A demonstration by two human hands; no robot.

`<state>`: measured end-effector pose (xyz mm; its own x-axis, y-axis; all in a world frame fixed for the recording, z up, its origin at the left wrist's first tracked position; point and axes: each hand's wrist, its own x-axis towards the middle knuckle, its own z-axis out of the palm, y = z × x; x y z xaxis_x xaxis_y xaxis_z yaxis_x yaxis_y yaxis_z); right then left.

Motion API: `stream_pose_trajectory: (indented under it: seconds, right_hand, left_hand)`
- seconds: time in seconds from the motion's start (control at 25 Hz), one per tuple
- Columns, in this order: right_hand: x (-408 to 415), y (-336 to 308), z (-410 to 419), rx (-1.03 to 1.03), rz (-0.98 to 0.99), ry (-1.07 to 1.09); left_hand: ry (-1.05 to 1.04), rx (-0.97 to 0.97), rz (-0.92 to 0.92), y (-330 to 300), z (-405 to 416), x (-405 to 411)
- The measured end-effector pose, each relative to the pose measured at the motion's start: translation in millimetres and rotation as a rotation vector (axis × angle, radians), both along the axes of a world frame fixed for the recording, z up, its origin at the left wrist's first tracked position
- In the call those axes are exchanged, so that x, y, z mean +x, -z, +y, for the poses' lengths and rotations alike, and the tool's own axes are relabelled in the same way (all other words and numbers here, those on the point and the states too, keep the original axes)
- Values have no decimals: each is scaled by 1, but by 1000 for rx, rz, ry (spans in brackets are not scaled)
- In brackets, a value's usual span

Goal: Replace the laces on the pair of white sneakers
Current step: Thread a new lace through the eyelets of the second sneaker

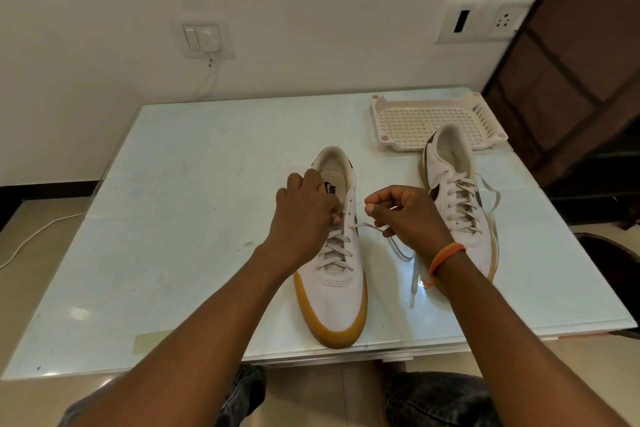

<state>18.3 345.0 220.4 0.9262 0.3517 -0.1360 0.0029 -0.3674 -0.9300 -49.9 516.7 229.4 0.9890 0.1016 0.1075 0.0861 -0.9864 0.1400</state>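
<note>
**Lace could slip back out**

Table [173,218]: near sneaker [332,288] center, other [453,191] at 2 o'clock. Left hand [304,215] pinches by the eyelets, right hand [405,215] pinches the lace [367,227]. Yank sideways and the crosses bunch up.

Two sneakers on table [145,218] — near sneaker [337,291] left, second sneaker [457,198] right; tray [429,121] behind it.

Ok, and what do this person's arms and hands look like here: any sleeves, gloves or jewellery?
Both forearms are bare as far as the picture shows, no sleeves and no gloves. The right hand has an orange thread band round its wrist, with a loose end hanging. The left hand and its wrist show nothing worn.
</note>
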Motion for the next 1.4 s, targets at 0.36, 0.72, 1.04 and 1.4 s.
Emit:
stream_pose_trajectory:
  seconds: [0.36, 0.72, 1.04, 1.4]
  right_hand:
    - [-5, 5, 8, -21, -72, -81]
    - [-8, 7, 11, -26, -138, -57]
    - [-4, 2, 11, -158, -188, -2]
    - [19, -13, -21, 347, 127, 696]
  left_hand:
    - [-293, -482, 32, 6, -13, 4]
    - [-324, -552, 144, 0, -16, 7]
    - [-268, -394, 216, -8, -13, 6]
    - [-199, -417, 344, -16, -7, 5]
